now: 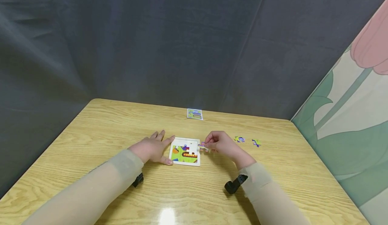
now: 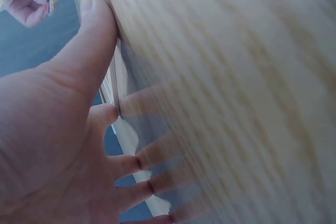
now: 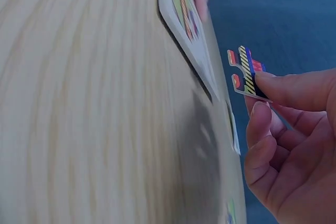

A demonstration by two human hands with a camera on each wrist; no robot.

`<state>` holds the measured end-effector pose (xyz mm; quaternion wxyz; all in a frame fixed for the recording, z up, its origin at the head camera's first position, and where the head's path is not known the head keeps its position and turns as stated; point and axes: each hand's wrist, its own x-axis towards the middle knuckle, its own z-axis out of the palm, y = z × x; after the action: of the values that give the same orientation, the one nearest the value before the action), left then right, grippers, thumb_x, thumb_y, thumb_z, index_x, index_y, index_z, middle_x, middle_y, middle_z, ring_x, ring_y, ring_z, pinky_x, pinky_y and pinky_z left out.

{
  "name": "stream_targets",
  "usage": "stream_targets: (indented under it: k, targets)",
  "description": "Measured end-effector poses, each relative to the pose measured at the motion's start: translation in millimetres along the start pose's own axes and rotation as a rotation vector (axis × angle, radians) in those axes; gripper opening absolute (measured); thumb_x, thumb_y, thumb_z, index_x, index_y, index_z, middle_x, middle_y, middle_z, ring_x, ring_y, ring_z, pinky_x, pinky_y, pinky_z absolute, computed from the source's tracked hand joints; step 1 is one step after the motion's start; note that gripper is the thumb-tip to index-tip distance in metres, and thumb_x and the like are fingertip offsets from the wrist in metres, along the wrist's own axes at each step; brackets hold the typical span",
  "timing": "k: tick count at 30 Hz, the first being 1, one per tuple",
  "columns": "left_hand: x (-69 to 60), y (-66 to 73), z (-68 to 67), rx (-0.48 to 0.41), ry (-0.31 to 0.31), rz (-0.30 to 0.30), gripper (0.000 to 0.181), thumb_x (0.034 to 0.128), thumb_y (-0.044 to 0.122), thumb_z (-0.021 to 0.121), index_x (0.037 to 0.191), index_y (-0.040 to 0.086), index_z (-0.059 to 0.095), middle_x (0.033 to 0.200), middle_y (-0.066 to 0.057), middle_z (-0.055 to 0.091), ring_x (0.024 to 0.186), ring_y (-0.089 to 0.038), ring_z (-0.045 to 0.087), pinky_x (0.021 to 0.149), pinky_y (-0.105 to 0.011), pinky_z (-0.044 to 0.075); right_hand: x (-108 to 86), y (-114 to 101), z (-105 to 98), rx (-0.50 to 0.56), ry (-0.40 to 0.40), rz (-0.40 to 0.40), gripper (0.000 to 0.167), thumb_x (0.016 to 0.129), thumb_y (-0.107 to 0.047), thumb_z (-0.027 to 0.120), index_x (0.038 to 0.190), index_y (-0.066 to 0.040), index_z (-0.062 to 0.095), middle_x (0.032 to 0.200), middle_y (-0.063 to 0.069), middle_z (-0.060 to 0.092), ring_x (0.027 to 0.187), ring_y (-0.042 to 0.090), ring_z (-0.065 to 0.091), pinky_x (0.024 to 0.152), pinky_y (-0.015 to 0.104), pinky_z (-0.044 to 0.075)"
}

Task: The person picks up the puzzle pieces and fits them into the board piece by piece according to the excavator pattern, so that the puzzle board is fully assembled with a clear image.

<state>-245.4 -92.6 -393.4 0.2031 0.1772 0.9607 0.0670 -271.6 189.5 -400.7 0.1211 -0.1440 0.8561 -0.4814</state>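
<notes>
A white-framed jigsaw puzzle tray (image 1: 185, 164) lies on the table, part of its picture filled with green, orange and red pieces. My left hand (image 1: 154, 150) lies spread at the tray's left side, thumb and forefinger touching its edge. In the left wrist view, the left hand (image 2: 58, 114) has straight fingers resting on the tabletop. Just off the tray's right edge, my right hand (image 1: 222, 145) pinches a puzzle piece (image 1: 202, 146). The right wrist view shows this jigsaw piece (image 3: 245, 74), with a black-and-yellow stripe, raised between thumb and fingers of the right hand (image 3: 294, 145).
Two loose puzzle pieces lie right of the right hand: a yellow-and-purple piece (image 1: 239, 139) and a green-and-blue piece (image 1: 256, 142). A picture card (image 1: 195, 114) sits near the back edge of the wooden table (image 1: 121, 117). A dark curtain (image 1: 169, 43) hangs behind it.
</notes>
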Motion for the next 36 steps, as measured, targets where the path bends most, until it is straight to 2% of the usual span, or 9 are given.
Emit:
stream_targets:
  k: [7,14,20,27,36]
  targets:
    - [-1.0,0.1,-0.4,0.013,-0.006,0.002,0.1,0.0823,0.063,0.065,0.16,0.024,0.017,0.162,-0.022,0.006,0.146,-0.045,0.007,0.111,-0.063,0.02,14.5,-6,19,-0.007,-0.029,0.021,0.005,0.091,0.002,0.068,0.09,-0.003,0.067,0.08,0.008,0.06,0.069,0.019,0.053,0.06,0.028,0.047]
    - [0.9,-0.6,0.1,-0.006,-0.003,-0.004,0.1,0.0815,0.063,0.066,0.16,0.025,0.018,0.162,-0.021,0.006,0.146,-0.044,0.007,0.111,-0.062,0.021,18.3,-10,30,-0.012,-0.051,0.026,0.006,0.091,0.001,0.07,0.089,-0.004,0.067,0.079,0.007,0.059,0.066,0.017,0.051,0.057,0.026,0.044]
    - [1.2,-0.5,0.4,-0.018,0.004,-0.007,0.1,0.081,0.062,0.067,0.16,0.024,0.019,0.162,-0.021,0.007,0.146,-0.044,0.007,0.112,-0.062,0.02,17.8,-11,34,-0.039,-0.06,0.032,0.009,0.09,0.002,0.07,0.087,-0.005,0.066,0.078,0.006,0.058,0.066,0.016,0.049,0.056,0.025,0.04]
    - [1.5,-0.9,1.7,-0.014,0.004,-0.004,0.1,0.0808,0.063,0.067,0.16,0.024,0.019,0.162,-0.022,0.007,0.146,-0.045,0.008,0.111,-0.063,0.021,17.8,-9,36,-0.059,-0.054,0.039,0.009,0.089,0.003,0.07,0.086,-0.005,0.067,0.079,0.007,0.058,0.068,0.018,0.05,0.058,0.025,0.042]
    - [0.9,-0.6,0.5,0.004,-0.002,-0.004,0.1,0.0822,0.063,0.066,0.16,0.023,0.018,0.162,-0.022,0.007,0.147,-0.044,0.008,0.112,-0.061,0.02,17.5,-9,38,-0.116,-0.041,0.043,0.011,0.089,0.0,0.072,0.085,-0.009,0.067,0.083,0.006,0.059,0.077,0.02,0.052,0.066,0.029,0.043]
